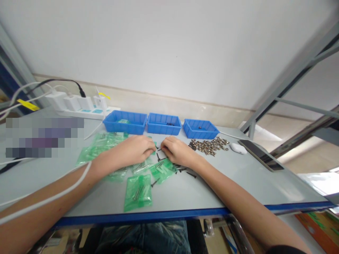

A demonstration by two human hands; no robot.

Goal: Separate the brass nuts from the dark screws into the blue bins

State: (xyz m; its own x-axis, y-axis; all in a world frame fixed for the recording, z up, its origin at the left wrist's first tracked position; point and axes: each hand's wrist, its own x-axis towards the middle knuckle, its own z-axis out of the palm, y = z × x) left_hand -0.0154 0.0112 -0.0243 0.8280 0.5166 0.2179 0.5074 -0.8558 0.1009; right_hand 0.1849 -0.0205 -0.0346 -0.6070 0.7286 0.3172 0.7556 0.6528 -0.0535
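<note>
My left hand [140, 149] is closed around the edge of a small green bag, most of it hidden by the fingers. Close to its right, my right hand [174, 150] has its fingers pinched at a dark screw [160, 149]. Loose dark screws [191, 174] lie below and beside my right hand. A green bag with screws [138, 192] rests near the front edge, and another green bag [162, 170] lies just below my hands. More green bags [102, 143] are piled beyond and under my left forearm. A heap of small metal fittings [210, 146] sits right of my right hand.
Three blue bins [125, 121] [164, 123] [200, 129] stand along the wall. A power strip [87, 112] with chargers is at the back left. A white case [238, 148] and a phone [261, 155] lie right. A white cable [71, 184] crosses my left forearm.
</note>
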